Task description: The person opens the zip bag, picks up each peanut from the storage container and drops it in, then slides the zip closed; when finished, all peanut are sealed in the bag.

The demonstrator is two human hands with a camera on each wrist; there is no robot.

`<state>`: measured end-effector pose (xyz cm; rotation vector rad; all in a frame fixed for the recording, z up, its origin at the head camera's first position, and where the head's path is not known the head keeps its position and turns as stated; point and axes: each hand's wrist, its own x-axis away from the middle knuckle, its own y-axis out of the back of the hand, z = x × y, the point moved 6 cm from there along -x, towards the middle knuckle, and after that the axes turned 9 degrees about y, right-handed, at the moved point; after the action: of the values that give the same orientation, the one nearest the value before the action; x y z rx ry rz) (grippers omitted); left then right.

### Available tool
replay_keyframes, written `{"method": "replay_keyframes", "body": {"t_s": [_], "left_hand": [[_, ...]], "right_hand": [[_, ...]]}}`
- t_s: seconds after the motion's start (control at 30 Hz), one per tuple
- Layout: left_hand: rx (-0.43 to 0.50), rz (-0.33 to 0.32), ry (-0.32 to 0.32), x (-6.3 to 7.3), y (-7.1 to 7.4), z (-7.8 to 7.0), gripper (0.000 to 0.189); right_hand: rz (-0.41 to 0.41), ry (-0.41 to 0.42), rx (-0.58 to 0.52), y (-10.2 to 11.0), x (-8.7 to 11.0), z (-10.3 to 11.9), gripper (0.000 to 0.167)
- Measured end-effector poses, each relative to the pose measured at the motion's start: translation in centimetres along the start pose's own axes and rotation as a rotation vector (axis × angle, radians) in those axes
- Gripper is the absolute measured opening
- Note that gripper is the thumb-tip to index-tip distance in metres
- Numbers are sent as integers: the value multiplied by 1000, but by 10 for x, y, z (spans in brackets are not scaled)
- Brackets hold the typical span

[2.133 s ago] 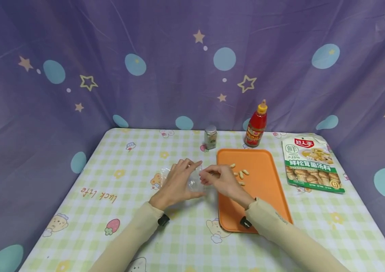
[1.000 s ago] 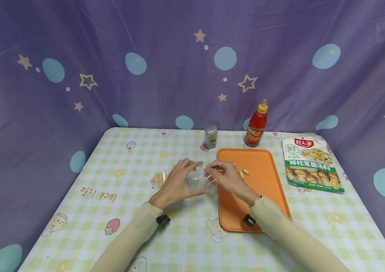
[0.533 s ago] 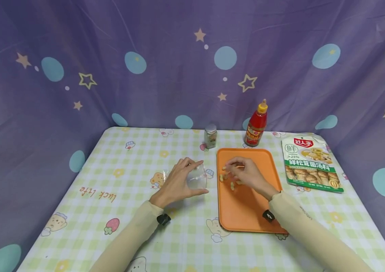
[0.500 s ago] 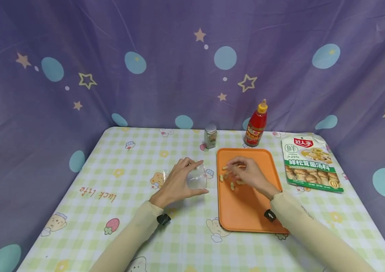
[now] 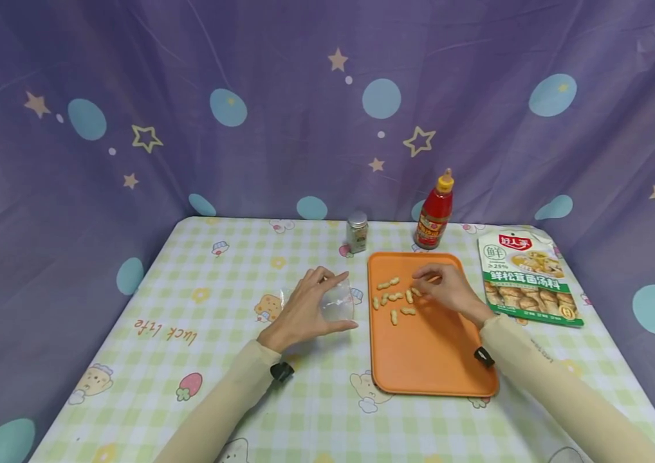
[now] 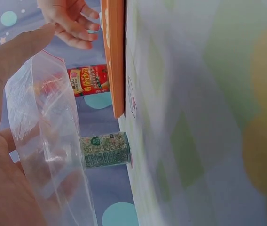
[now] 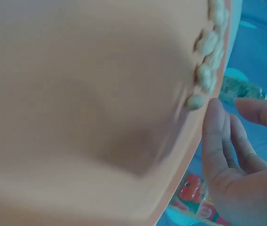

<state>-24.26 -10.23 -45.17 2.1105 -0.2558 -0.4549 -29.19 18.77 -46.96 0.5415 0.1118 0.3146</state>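
My left hand [image 5: 304,308] holds a clear plastic bag [image 5: 336,302] upright by its sides, left of the tray. In the left wrist view the thumb is at the red-edged mouth of the bag [image 6: 53,127], and the fingers show through the film. Over the orange tray [image 5: 432,366], my right hand [image 5: 446,286] hovers with thumb and fingers apart and nothing between them. Several unshelled peanuts [image 5: 394,317] lie in the left and middle part of the tray. In the right wrist view the index fingertip is close to one peanut [image 7: 195,102]; contact cannot be told.
Behind the tray stand a red sauce bottle [image 5: 434,215] with a yellow cap and a small seasoning jar [image 5: 357,233]. A green and white food pouch [image 5: 530,280] lies to the right. A checked cloth [image 5: 159,289] covers the table, and a purple curtain [image 5: 281,167] hangs behind it.
My right hand has left the bag's mouth and moved right over the tray, uncovering more of the peanuts. The left hand has stayed nearly still with the bag.
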Motion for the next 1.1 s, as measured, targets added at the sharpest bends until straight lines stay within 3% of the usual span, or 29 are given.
{"method": "replay_keyframes", "body": {"t_s": [0.53,1.1], "left_hand": [[22,34,7,-4,-7,0,99],[20,31,-3,-6,-8,0,99]], "right_hand": [[59,-2,106,-4,-5,-18,16],[66,1,133,-6,-2,-12,15]]}}
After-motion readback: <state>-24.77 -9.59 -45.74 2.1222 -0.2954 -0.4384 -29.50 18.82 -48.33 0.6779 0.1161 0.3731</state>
